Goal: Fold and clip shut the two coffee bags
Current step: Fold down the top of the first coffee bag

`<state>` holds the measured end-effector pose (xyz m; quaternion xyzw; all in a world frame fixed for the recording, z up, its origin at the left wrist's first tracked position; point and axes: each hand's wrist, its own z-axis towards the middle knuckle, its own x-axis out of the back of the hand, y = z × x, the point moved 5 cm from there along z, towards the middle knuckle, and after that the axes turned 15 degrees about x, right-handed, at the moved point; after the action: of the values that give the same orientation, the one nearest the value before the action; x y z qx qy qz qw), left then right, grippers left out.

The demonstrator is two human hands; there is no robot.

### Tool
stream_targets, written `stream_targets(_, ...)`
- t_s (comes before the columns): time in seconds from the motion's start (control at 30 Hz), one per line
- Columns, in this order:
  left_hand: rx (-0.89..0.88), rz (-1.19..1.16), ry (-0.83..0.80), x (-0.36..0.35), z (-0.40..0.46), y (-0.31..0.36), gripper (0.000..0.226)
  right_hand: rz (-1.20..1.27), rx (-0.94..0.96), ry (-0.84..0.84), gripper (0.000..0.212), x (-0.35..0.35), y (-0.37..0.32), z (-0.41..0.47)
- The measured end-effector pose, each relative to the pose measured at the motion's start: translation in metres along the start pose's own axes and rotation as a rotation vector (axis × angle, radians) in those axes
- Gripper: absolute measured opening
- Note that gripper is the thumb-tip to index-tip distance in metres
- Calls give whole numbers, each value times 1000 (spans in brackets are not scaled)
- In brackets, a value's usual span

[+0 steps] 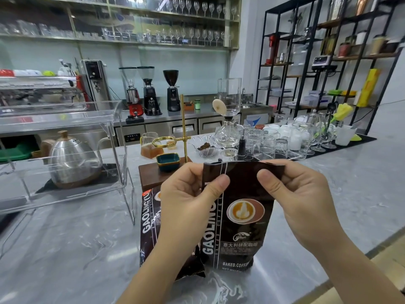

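Note:
A dark brown coffee bag [241,216] with a latte-art logo stands upright on the marble counter in front of me. My left hand [188,200] pinches its top left corner and my right hand [298,194] pinches its top right corner; the top edge is stretched between my thumbs. A second, matching coffee bag [150,224] lies behind and to the left, partly hidden by my left hand and forearm. No clip is visible.
A wooden stand with a brass pour-over ring [163,142] and a teal dish [168,160] sits just behind the bags. A clear acrylic case [65,154] over a steel kettle [73,160] is at left. Many glasses [285,139] crowd the back right.

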<state>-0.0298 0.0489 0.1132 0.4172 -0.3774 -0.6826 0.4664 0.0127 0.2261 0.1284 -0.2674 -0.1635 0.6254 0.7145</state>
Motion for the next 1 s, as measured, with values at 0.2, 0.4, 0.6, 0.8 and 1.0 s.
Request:
stream_targets(0.2, 20, 26, 9, 3, 3, -1, 25, -5, -1, -1, 19, 1, 2, 2)
stream_targets(0.4, 51, 97, 4, 9, 3, -14, 20, -17, -75, -16, 24, 4, 16, -9)
stream_targets(0.6, 156, 136, -2, 10, 3, -30, 23, 10, -200, 81, 22, 5, 43, -29)
stream_targets(0.8, 257, 76, 0, 11, 4, -35, 17, 79, -224, 168, 19, -2, 52, -30)
stream_targets(1.0, 300, 50, 1, 15, 8, -37, 13, 102, -255, 147, 20, 0, 54, -29)
